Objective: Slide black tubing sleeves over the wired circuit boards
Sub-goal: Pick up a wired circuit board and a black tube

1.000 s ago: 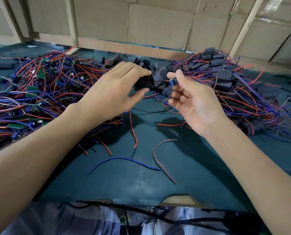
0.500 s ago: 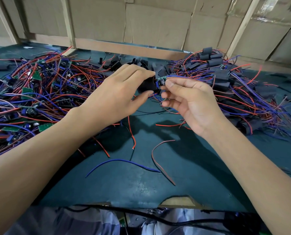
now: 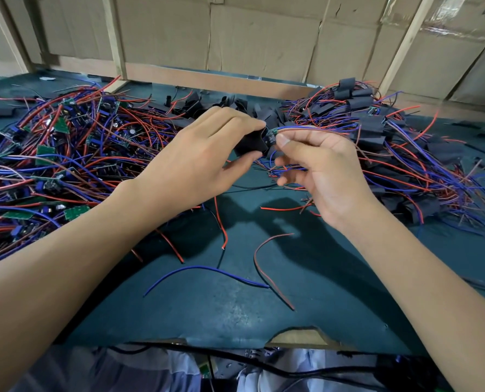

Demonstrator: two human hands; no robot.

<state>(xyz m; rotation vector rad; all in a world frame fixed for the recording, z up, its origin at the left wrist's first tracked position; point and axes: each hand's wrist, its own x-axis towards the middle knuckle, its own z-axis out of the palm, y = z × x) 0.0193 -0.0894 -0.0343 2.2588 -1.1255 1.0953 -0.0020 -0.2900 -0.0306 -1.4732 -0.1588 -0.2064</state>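
A black tubing sleeve (image 3: 249, 143) is pinched between the thumb and curled fingers of the left hand (image 3: 196, 162), and a small circuit board (image 3: 271, 135) is pinched at the sleeve's 3 o'clock mouth by the right hand (image 3: 320, 168), its red and blue wires (image 3: 317, 128) trailing toward 3 o'clock. Unsleeved boards (image 3: 60, 142) are heaped at 9 o'clock on the green table (image 3: 235, 306), sleeved ones (image 3: 377, 131) at 2 o'clock.
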